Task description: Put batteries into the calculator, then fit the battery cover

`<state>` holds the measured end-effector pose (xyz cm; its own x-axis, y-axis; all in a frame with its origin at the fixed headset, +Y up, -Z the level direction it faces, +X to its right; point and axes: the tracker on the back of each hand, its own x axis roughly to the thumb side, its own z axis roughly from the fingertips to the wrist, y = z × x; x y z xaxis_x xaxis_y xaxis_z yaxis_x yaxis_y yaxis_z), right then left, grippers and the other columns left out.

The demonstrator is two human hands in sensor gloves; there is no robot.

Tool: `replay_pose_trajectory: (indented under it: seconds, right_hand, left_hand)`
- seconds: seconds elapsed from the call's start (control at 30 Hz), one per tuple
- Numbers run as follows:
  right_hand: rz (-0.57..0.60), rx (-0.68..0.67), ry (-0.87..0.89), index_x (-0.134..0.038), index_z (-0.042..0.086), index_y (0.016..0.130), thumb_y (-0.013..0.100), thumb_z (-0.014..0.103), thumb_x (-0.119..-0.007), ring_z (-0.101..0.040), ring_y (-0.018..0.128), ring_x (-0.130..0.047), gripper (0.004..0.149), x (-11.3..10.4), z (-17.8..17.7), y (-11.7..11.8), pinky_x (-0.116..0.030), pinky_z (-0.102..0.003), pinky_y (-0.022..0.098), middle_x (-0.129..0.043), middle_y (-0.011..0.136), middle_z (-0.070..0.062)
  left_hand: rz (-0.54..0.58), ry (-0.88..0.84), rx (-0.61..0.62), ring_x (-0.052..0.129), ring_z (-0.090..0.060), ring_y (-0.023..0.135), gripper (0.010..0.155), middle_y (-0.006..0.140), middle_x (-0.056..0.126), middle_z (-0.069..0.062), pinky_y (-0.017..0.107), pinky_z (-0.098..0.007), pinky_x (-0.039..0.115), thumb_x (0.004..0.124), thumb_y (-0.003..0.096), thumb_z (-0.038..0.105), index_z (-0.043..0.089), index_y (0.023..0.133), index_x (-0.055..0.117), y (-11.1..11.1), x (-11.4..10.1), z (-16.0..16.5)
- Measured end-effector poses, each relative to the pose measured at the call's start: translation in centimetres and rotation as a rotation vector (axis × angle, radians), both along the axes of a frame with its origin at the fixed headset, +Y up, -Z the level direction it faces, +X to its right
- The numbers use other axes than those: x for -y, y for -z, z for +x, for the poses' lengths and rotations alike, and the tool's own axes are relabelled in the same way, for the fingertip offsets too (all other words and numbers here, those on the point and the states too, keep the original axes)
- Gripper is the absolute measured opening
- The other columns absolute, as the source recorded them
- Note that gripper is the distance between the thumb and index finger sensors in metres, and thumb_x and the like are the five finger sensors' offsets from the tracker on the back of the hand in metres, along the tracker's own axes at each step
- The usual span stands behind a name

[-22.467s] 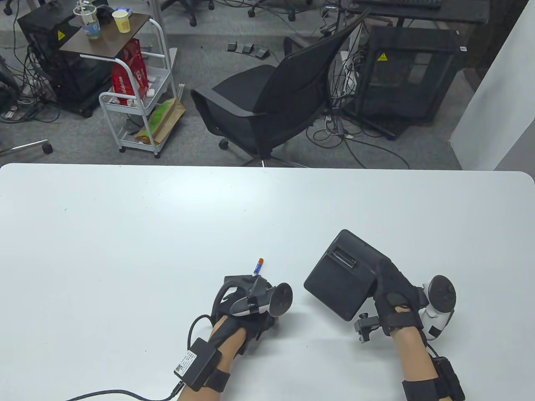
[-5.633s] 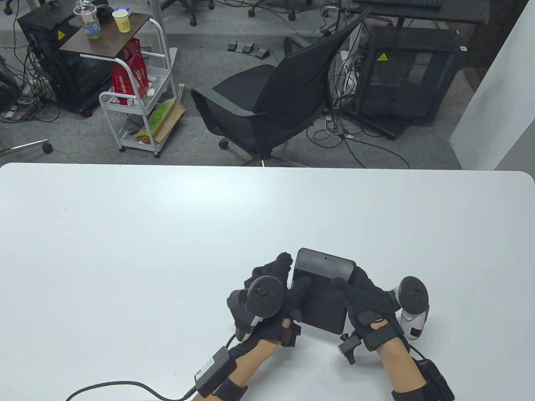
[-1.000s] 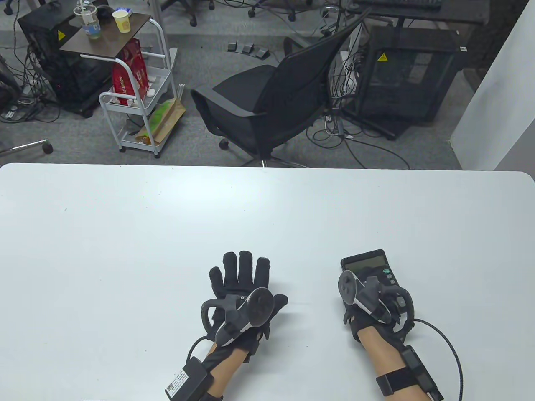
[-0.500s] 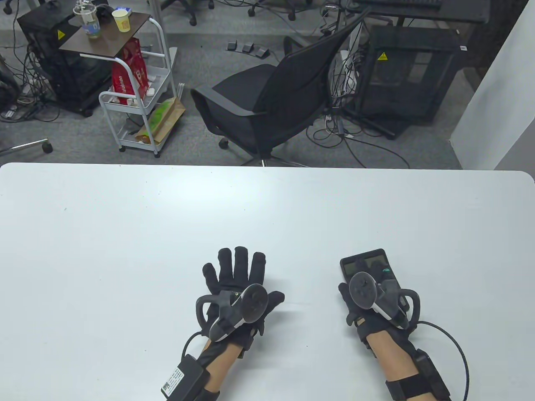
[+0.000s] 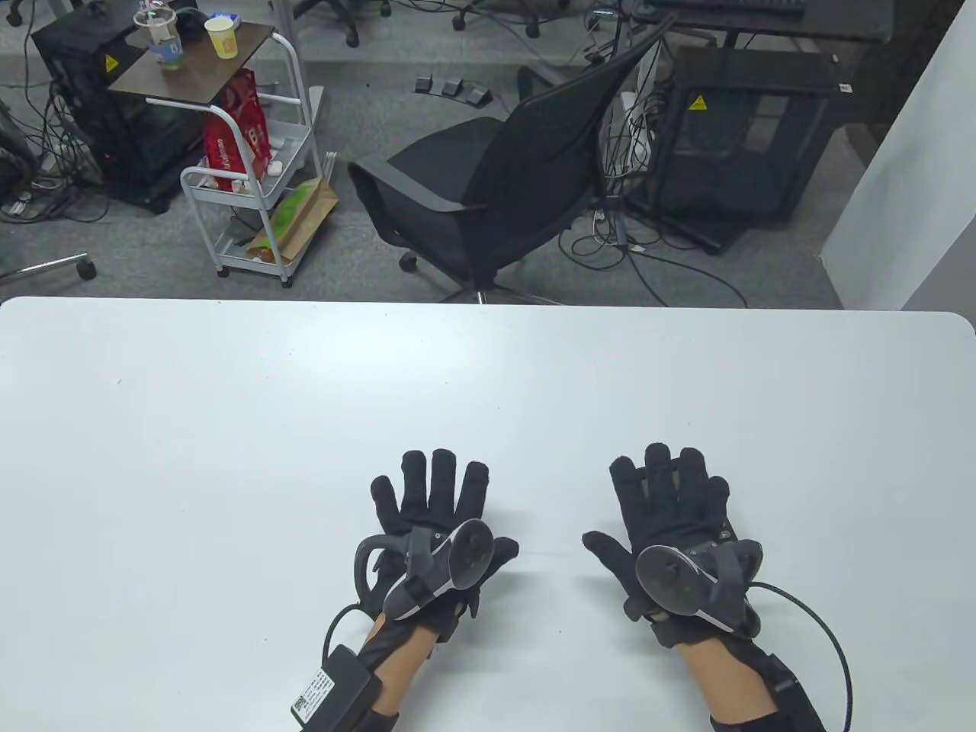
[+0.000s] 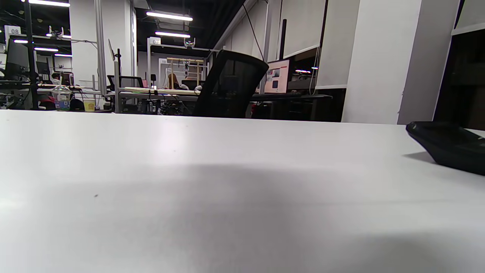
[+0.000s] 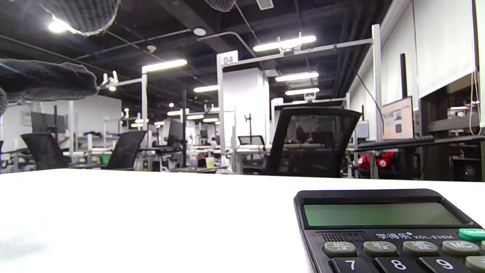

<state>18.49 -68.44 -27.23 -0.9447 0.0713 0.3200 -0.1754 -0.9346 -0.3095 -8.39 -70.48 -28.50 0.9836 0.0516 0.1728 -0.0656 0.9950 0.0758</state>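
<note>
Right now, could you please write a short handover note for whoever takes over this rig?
Left hand: open, fingers spread, palm down on the table, holding nothing.
Right hand: open, spread above the calculator, not gripping it.
Calculator: keys up on the table, display blank, mostly hidden under the right hand in the table view.
Done: no loose batteries or cover in view, so they appear fitted; the back is hidden.
Left: perhaps only a power check.
</note>
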Motion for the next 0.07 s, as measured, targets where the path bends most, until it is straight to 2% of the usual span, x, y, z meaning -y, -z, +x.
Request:
replay_pose_trajectory:
  seconds: [0.07]
  right_hand:
    - [0.003, -0.007, 0.003, -0.032, 0.023, 0.111, 0.047, 0.067, -0.064, -0.061, 0.099, -0.014, 0.083, 0.05, -0.06, 0.0, -0.025, -0.083, 0.061, -0.018, 0.115, -0.021]
  left_hand:
    - [-0.005, 0.0, -0.001, 0.011, -0.047, 0.11, 0.095, 0.118, 0.008, -0.007, 0.07, -0.08, 0.016, 0.052, 0.033, 0.08, 0.035, 0.108, 0.015, 0.06, 0.06, -0.06]
